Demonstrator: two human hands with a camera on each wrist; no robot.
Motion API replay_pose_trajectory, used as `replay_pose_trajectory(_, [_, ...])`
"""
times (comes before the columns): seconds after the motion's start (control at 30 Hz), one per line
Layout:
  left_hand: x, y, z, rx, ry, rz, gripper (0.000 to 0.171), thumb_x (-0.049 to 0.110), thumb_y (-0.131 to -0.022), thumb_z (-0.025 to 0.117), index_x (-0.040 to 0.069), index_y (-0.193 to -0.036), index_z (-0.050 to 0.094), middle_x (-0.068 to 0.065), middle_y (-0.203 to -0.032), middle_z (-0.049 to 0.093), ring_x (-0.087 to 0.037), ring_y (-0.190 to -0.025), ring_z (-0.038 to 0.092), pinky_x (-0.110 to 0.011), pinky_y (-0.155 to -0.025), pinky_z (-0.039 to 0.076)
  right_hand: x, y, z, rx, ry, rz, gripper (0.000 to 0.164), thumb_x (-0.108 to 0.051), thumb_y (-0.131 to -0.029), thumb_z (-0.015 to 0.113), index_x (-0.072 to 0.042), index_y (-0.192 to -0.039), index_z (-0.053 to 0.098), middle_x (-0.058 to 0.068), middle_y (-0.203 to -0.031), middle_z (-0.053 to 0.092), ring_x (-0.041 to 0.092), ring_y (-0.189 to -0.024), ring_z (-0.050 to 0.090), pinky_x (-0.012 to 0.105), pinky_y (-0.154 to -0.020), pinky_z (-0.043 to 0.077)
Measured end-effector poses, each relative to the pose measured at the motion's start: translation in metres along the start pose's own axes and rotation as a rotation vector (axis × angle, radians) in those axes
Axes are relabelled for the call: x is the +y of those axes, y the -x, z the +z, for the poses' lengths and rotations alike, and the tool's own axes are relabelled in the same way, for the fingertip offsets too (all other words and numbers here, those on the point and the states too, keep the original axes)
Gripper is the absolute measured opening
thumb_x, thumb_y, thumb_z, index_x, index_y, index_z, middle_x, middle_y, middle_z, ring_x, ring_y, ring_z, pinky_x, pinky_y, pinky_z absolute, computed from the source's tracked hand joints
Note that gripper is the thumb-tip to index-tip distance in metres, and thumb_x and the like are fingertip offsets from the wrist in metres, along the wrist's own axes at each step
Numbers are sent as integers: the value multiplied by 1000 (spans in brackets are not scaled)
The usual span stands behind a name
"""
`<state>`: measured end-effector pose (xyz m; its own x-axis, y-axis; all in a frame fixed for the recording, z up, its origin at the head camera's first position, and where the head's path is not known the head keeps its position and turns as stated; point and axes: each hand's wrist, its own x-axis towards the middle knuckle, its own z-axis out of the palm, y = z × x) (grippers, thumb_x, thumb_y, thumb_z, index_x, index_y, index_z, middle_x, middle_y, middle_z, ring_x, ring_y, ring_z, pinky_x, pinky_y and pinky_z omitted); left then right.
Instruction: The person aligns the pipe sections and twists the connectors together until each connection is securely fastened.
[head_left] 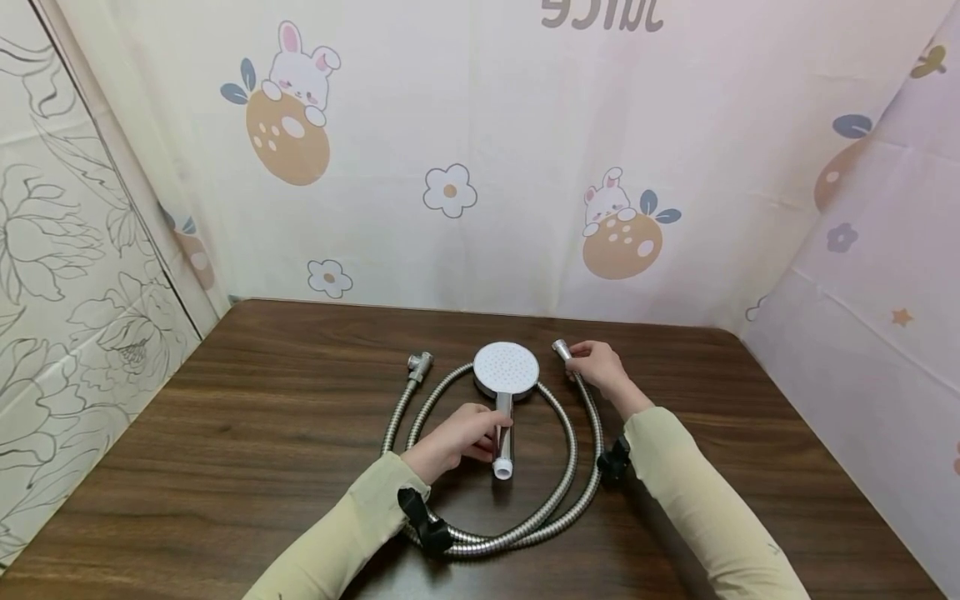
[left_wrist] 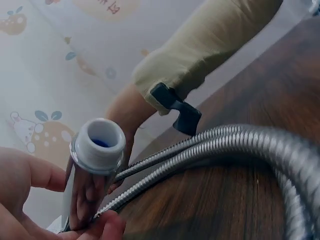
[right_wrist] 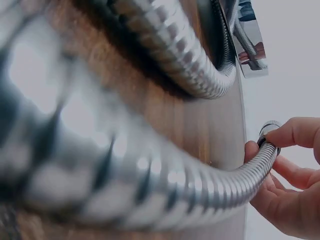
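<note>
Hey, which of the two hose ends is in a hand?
The right end, pinched by the right hand; no hand touches the left end.

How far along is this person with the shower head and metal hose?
Already done: the hose lies looped on the table, but the shower head has its white end unattached. In hand: the left hand holds the handle, the right hand pinches a hose end. Remaining, probably: joining these two; the other hose end lies untouched.

White-faced chrome shower head, face up, amid loosely coiled ribbed metal hose.
</note>
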<state>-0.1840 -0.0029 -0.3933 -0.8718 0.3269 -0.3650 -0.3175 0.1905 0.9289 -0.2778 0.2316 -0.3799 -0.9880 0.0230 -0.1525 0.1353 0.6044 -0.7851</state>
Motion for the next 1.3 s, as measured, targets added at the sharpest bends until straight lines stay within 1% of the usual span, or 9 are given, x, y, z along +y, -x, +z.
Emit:
replay_pose_trajectory(0.13, [0,0,-2,-21,36,-11,15,19,-78,59,4,-81,59,-1,-65,56,-10,-57,56,-25,-55,51,-1,1,0,-15,-73,2,42,-3,-86,49,9,-125,41,24,-109,55,20,-76,61,29,-66,51])
replay_pose_trajectory(0.27, [0,0,-3,-43,93,-27,20,17,-79,60,0,-89,61,-3,-70,61,-11,-62,59,-28,-62,53,-2,1,1,-34,-190,-18,48,1,-85,47,12,-130,32,29,-116,48,21,-78,57,31,-69,51])
replay_pose_trajectory(0.33, [0,-1,-3,-56,132,-32,23,16,-80,60,-2,-94,62,-5,-75,66,-11,-64,60,-29,-65,53,-2,1,0,-41,-220,-15,49,0,-86,48,11,-131,31,29,-117,48,21,-80,57,31,-69,51])
replay_pose_trajectory(0.43, [0,-1,-3,-73,183,-38,25,17,-81,60,-2,-97,63,-7,-81,70,-10,-64,61,-26,-64,51,-1,1,0,-44,-210,-7,48,-9,-89,53,7,-131,34,27,-115,51,20,-80,59,27,-64,49])
replay_pose_trajectory(0.6, [-1,-2,-4,-70,229,-34,24,20,-82,61,0,-95,64,-3,-77,69,-8,-59,57,-21,-58,48,0,0,0,-34,-214,-47,52,-23,-88,60,4,-128,41,21,-106,57,16,-74,60,23,-59,47])
replay_pose_trajectory(0.8, [-1,-2,-7,-83,260,13,23,21,-83,61,1,-94,61,-1,-73,67,-7,-57,56,-21,-55,47,-2,1,3,6,-271,-88,51,-21,-86,63,5,-125,44,11,-100,58,22,-80,60,29,-67,52])
replay_pose_trajectory(0.97, [2,-2,-9,-111,268,59,30,24,-87,58,-3,-102,57,0,-73,65,-7,-61,58,-23,-60,49,-3,5,3,57,-293,-97,47,-19,-86,63,5,-122,46,9,-97,58,21,-79,61,27,-65,51])
replay_pose_trajectory(1.13, [2,-7,-15,-136,272,78,37,25,-90,56,-6,-111,54,-2,-80,66,-8,-67,60,-24,-62,49,-7,11,6,109,-244,-100,43,-19,-86,63,4,-120,48,11,-98,58,22,-80,61,31,-69,52])
replay_pose_trajectory(1.3, [0,-9,-19,-149,293,84,38,23,-91,54,-6,-115,50,-5,-87,66,-10,-74,61,-25,-64,49,-11,15,7,114,-209,-133,41,-19,-87,62,3,-119,50,13,-99,58,30,-84,61,33,-71,52])
